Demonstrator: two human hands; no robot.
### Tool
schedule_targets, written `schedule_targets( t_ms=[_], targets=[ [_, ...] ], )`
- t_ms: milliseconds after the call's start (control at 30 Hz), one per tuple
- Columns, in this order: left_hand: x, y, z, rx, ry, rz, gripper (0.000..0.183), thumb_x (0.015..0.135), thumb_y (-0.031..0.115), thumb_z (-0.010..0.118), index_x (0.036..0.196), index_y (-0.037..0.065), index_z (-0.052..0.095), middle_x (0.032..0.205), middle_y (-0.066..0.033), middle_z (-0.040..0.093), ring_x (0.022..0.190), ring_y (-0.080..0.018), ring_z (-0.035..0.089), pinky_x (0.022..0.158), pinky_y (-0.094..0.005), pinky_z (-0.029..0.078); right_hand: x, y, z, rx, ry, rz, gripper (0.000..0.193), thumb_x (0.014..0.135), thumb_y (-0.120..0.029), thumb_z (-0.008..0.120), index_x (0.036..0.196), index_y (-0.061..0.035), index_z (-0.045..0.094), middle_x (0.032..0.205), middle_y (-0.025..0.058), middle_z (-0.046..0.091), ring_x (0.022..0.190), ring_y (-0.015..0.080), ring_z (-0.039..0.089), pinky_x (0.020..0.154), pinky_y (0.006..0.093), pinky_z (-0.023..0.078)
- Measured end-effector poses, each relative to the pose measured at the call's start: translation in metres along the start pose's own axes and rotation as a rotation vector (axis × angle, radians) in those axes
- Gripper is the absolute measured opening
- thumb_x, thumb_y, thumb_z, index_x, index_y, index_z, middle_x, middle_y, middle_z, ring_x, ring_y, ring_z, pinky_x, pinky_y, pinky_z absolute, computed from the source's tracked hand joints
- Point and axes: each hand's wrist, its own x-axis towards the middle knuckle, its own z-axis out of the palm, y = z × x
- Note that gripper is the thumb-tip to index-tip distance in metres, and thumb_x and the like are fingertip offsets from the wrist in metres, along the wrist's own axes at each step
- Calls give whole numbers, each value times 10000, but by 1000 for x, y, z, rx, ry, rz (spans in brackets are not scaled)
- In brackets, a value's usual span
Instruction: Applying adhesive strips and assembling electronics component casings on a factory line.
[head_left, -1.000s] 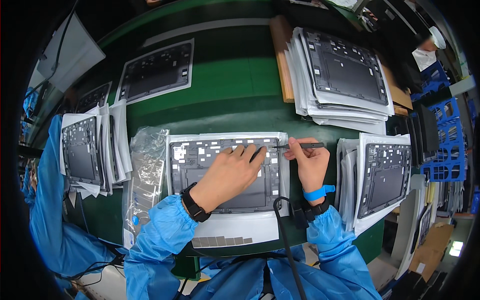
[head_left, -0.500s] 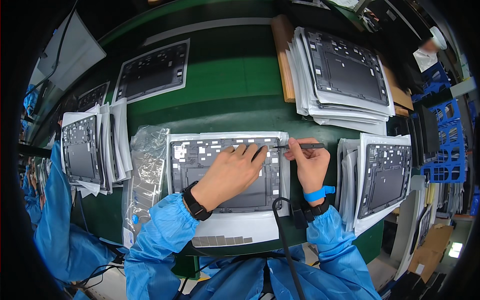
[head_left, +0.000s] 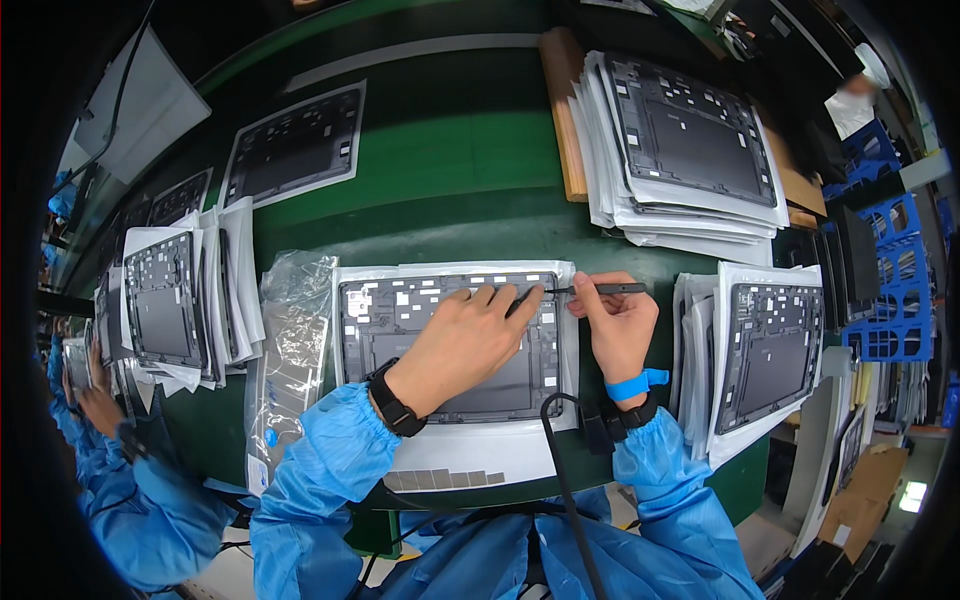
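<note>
Black pointed tool (head_left: 622, 288) (tweezers, perhaps) in right hand (head_left: 624, 325), tip over panel (head_left: 505, 378).

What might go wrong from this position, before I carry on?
The dark pointed tool in the right hand has its tip close to the left hand; a slip might prick a finger or scratch the dark panel.
The black cable crosses the panel's lower right corner in this view, so it could snag a sleeve.
</note>
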Motion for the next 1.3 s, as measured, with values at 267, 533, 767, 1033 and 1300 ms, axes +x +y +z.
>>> schedule_targets(
  t_ms=[267,533,767,1033,1300],
  targets=[
    [4,-2,7,39,33,26,444,867,228,647,1283,79,598,903,-66,579,832,-210,623,720,-338,540,0,0,-1,-75,-9,-24,142,906,-83,713,892,33,633,740,91,692,650,127,681,607,228,533],
    [4,-4,9,63,9,30,476,858,234,645,1308,88,592,859,-67,592,789,-213,638,696,-331,542,-6,-2,2,-151,68,-124,191,904,-128,720,842,35,639,684,93,686,605,122,671,566,239,501],
    [3,2,7,52,43,37,518,847,218,651,1344,96,566,841,-66,593,777,-209,639,674,-324,549,-12,-6,-12,-195,187,-281,212,942,-115,645,782,10,585,633,88,604,562,144,585,541,280,447],
    [8,1,-7,-72,-113,-61,456,877,200,632,1324,128,581,816,-88,581,724,-255,628,629,-392,529,-19,-26,-15,-287,55,-196,216,977,-128,553,848,43,571,761,179,613,697,349,617,640,404,467],
    [-129,8,-80,-300,273,-809,201,929,138,602,1056,-10,649,908,-187,651,796,-371,644,692,-415,501,-53,-37,-61,-597,-220,-187,226,889,-199,680,933,21,644,878,210,680,826,397,658,705,448,507]
  ],
)
